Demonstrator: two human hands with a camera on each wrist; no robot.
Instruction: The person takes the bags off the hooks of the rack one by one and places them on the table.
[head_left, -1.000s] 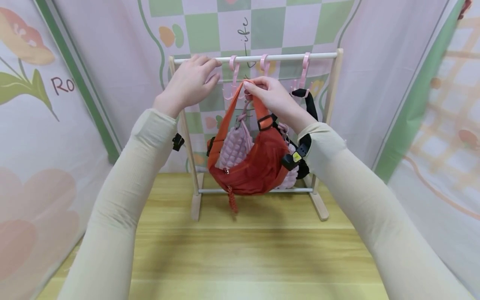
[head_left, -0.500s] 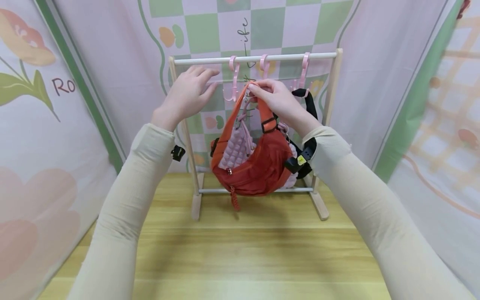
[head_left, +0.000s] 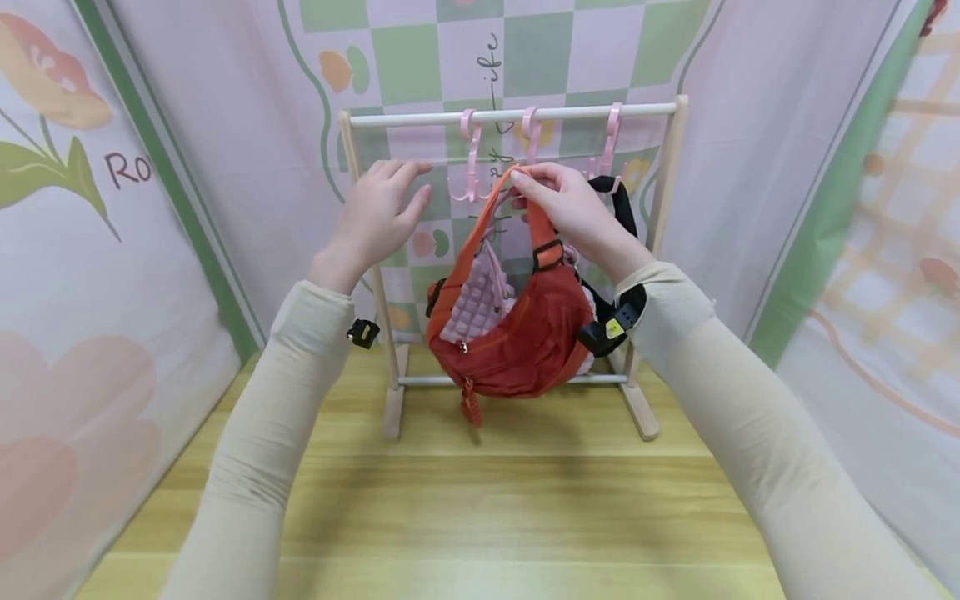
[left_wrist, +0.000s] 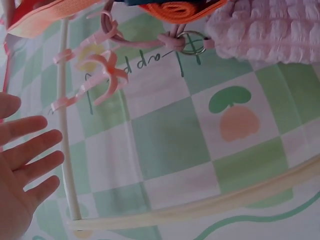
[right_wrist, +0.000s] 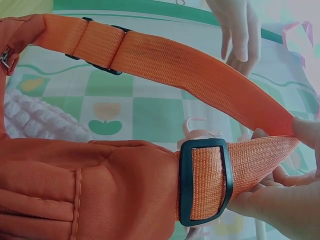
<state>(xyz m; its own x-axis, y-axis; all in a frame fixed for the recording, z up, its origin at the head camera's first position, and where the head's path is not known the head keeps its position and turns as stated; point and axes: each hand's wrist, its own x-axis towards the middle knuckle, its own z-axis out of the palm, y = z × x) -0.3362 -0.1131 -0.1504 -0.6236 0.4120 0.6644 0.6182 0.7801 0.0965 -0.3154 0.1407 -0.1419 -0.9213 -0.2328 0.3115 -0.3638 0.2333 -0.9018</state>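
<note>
One red bag [head_left: 517,350] of smooth cloth, shaped like a crescent, hangs in front of the pale wooden rack [head_left: 667,167] by its flat woven orange strap [head_left: 476,243], pinched at the top in the right hand [head_left: 568,202]; a rectangular black buckle [right_wrist: 185,182] and one knobbly tassel [head_left: 470,405] show. The left hand [head_left: 377,215] holds nothing, its fingers apart. Behind is bubbly pink fabric [head_left: 477,302], whether one bag or more, I cannot tell. Three pink hooks [head_left: 531,132] hang on the bar [head_left: 420,120]
</note>
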